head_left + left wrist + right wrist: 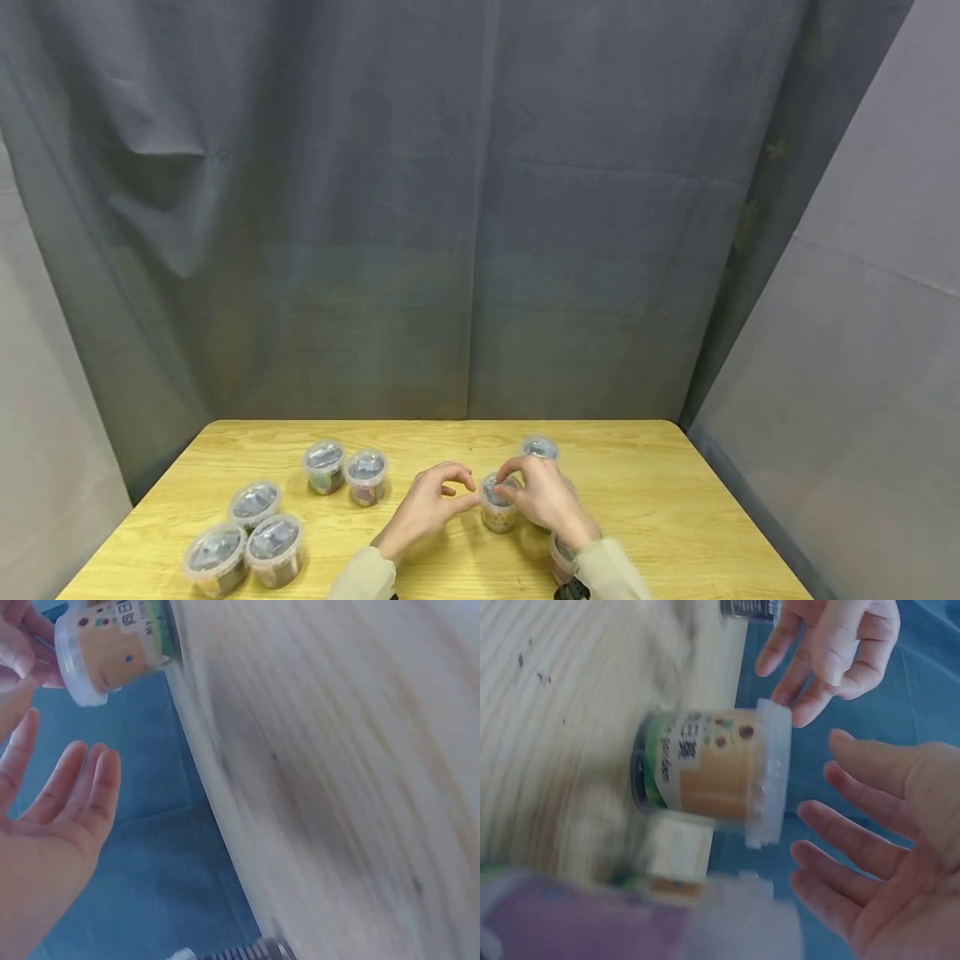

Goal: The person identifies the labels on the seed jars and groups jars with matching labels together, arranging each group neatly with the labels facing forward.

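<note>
A small clear plastic tub [498, 518] with a translucent lid and an orange, green and white label [712, 765] stands upright on the table between the two hands. My left hand [433, 502] hovers just left of it, fingers bent loosely and holding nothing; the left wrist view shows that palm [60, 832] with its fingers spread apart. Over the tub's lid reaches my right hand [546, 502]. In the right wrist view its fingers [847, 870] are parted, with a gap between them and the lid.
Several similar lidded tubs stand at the left, among them a front one [274, 546] and a rear pair's tub [366, 477]. Others are around the right hand: one behind [540, 448], one by the right wrist [561, 557]. Grey curtains [480, 250] enclose the wooden table [675, 517].
</note>
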A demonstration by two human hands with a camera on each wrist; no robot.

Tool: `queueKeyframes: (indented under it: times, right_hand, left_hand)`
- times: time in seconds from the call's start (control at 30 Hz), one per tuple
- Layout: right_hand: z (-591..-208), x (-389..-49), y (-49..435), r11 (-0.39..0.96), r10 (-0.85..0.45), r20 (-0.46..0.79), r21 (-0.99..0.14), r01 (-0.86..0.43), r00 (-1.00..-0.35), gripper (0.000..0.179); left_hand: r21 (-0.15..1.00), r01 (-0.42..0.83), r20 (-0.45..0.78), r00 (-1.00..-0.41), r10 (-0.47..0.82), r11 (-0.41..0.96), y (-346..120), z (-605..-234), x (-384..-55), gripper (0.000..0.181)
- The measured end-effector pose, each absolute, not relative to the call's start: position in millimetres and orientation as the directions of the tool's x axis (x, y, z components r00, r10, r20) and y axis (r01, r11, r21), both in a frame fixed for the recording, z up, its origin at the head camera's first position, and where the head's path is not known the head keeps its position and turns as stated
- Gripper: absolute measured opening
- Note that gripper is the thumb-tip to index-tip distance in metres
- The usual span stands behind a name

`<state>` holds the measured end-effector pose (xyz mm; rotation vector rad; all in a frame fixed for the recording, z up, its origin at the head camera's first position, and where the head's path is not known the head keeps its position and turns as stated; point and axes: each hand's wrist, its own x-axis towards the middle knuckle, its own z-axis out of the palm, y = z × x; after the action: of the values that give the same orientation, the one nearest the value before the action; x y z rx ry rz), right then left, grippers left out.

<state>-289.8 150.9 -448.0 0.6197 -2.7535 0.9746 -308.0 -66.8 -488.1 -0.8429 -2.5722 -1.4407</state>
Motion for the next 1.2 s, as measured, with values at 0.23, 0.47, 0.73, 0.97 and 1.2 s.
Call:
queueKeyframes:
  times: [0.23, 0.47, 0.73, 0.97, 1.2]
  right_hand:
    - [-456.6, -293.5, 131.3, 0.689, -0.341, 0.355, -0.536, -0.489, -0.87, 0.02]
    - [-463.4, -296.3, 107.5, 0.68, -0.358, 0.435, -0.485, -0.55, -0.826, 0.015]
    - [-469.5, -293.7, 74.3, 0.702, -0.347, 0.49, -0.43, -0.568, -0.8, 0.014]
    - [-476.1, -298.8, 47.9, 0.646, -0.389, 0.47, -0.475, -0.598, -0.792, 0.014]
    - [-480.7, -304.2, 28.7, 0.655, -0.41, 0.387, -0.505, -0.562, -0.826, 0.028]
  left_hand:
    - [0.768, 0.474, 0.35, -0.874, 0.337, 0.432, -82.4, -486.9, -303.3, 0.009]
    - [0.767, 0.422, 0.362, -0.906, 0.217, 0.482, -97.4, -485.0, -298.4, 0.004]
    - [0.72, 0.356, 0.427, -0.904, 0.024, 0.596, -115.3, -483.8, -291.6, 0.004]
    - [0.686, 0.288, 0.449, -0.89, -0.077, 0.668, -127.7, -483.6, -285.7, 0.013]
    - [0.597, 0.215, 0.483, -0.865, -0.133, 0.772, -135.6, -484.4, -282.4, 0.023]
